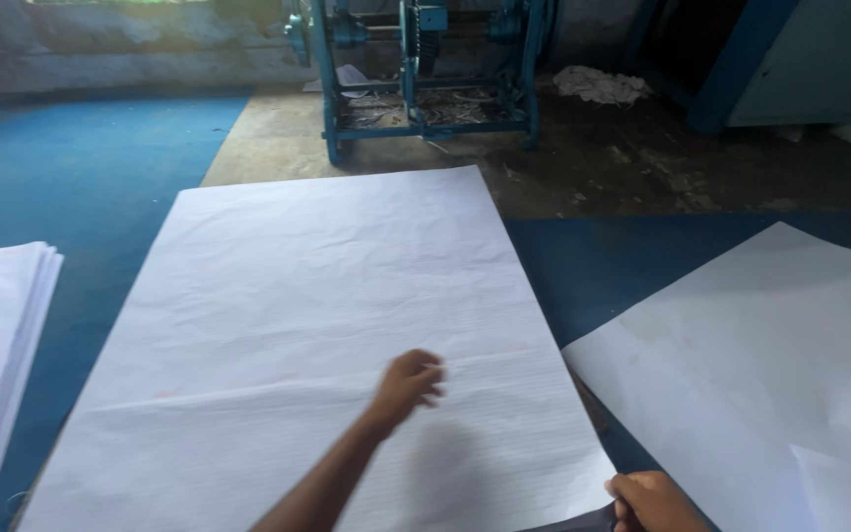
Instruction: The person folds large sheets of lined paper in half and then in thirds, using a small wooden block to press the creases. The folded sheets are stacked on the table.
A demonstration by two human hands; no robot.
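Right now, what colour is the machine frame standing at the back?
The machine frame is blue-teal painted metal, seen best in the head view.

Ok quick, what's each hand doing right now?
Left hand: fingers loosely curled, resting on the large white sheet, gripping nothing.
Right hand: closed, pinching that sheet's near right corner.

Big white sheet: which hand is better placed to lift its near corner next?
Probably the right hand: it already sits at the near right corner of the big white sheet, apparently pinching the edge. The left hand rests on the middle of the sheet, away from any edge.
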